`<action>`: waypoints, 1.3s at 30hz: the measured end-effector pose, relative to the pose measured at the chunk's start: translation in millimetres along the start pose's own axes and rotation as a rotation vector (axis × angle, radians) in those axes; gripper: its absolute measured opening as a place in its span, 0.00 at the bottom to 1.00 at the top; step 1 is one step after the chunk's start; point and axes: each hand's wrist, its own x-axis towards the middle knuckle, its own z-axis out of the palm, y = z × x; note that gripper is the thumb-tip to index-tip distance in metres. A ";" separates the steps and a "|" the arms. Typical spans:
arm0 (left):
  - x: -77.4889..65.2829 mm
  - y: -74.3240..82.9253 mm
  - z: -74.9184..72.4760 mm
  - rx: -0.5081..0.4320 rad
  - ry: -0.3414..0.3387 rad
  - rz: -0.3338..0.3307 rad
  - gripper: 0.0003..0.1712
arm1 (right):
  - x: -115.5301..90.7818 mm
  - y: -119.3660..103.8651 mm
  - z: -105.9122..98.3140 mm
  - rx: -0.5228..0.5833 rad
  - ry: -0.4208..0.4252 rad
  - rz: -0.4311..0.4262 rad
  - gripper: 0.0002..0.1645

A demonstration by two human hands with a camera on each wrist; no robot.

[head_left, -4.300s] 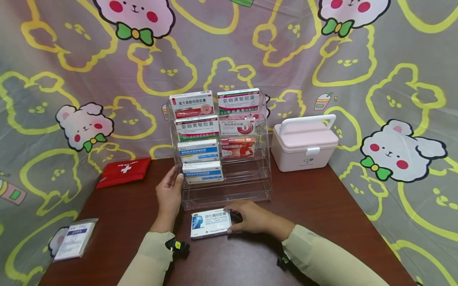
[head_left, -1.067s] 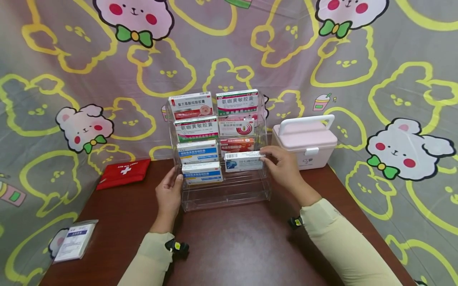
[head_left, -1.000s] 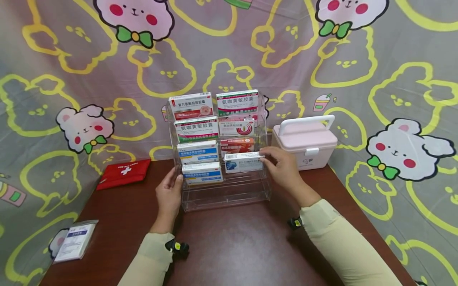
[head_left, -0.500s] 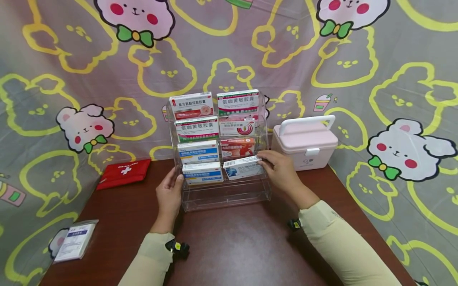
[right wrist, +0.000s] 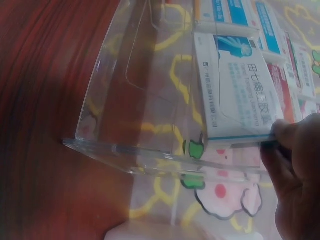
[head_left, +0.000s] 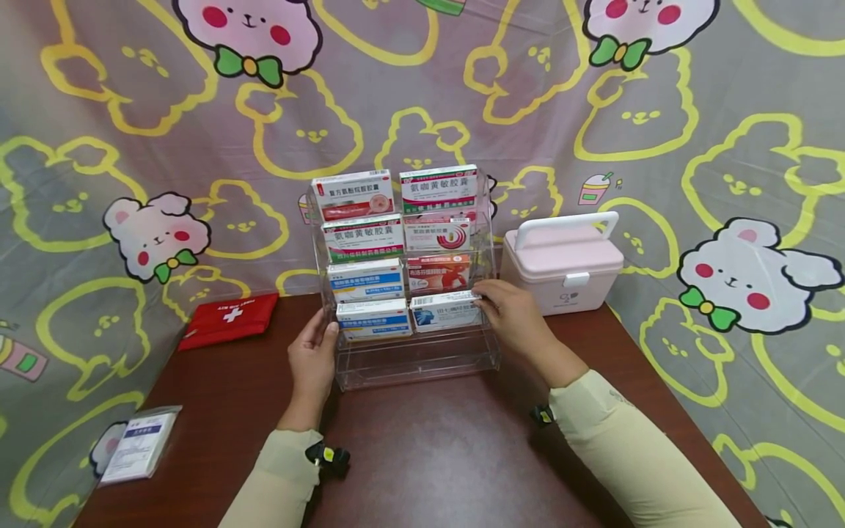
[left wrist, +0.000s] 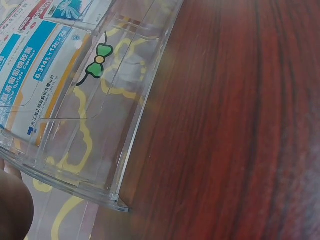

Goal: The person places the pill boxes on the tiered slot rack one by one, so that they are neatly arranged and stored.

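Observation:
A clear acrylic display rack (head_left: 422, 359) stands on the table with medicine boxes on its tiers. My left hand (head_left: 313, 359) grips the rack's left side edge, thumb toward the front; its fingers are partly hidden. With thumb and finger, my right hand (head_left: 518, 319) pinches the right end of a white-and-blue medicine box (head_left: 444, 314). That box sits in the fourth tier's right slot, beside a blue-and-white box (head_left: 373, 321) and below an orange-red box (head_left: 439, 273). Seen from the right wrist, the white-and-blue box (right wrist: 235, 90) lies behind the clear front lip.
A pink storage box (head_left: 561, 268) with a white handle stands to the rack's right. To the left lie a red first-aid pouch (head_left: 229, 320) and a plastic-wrapped white pack (head_left: 140, 444). The rack's lowest tier holds no box. A patterned curtain (head_left: 422, 88) hangs behind.
My right hand has lifted the white-and-blue medicine box from the table to the rack, then lowered it into the fourth tier, where it has levelled out. My left hand stays on the rack's side.

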 end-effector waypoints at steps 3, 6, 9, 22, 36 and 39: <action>0.3 -0.4 -0.3 -0.004 0.003 0.001 0.29 | 0.6 -2.8 -0.2 -0.014 -0.022 0.013 0.11; 0.4 -0.5 -0.2 0.002 0.006 0.006 0.28 | -0.3 -4.6 0.1 -0.046 -0.045 0.033 0.12; 0.8 -0.7 0.6 0.000 0.012 0.023 0.28 | -1.5 -5.6 0.9 -0.082 -0.060 0.034 0.12; 2.1 -2.2 1.1 -0.027 0.016 0.056 0.27 | -1.5 -6.9 0.5 -0.125 -0.095 0.021 0.13; 0.0 -2.3 -1.0 0.007 0.023 0.045 0.27 | -15.2 -12.2 -2.4 -0.141 -0.003 -0.010 0.17; 0.3 -0.9 -1.0 0.033 0.012 0.058 0.27 | -23.8 -11.8 -7.8 -0.121 0.040 0.000 0.16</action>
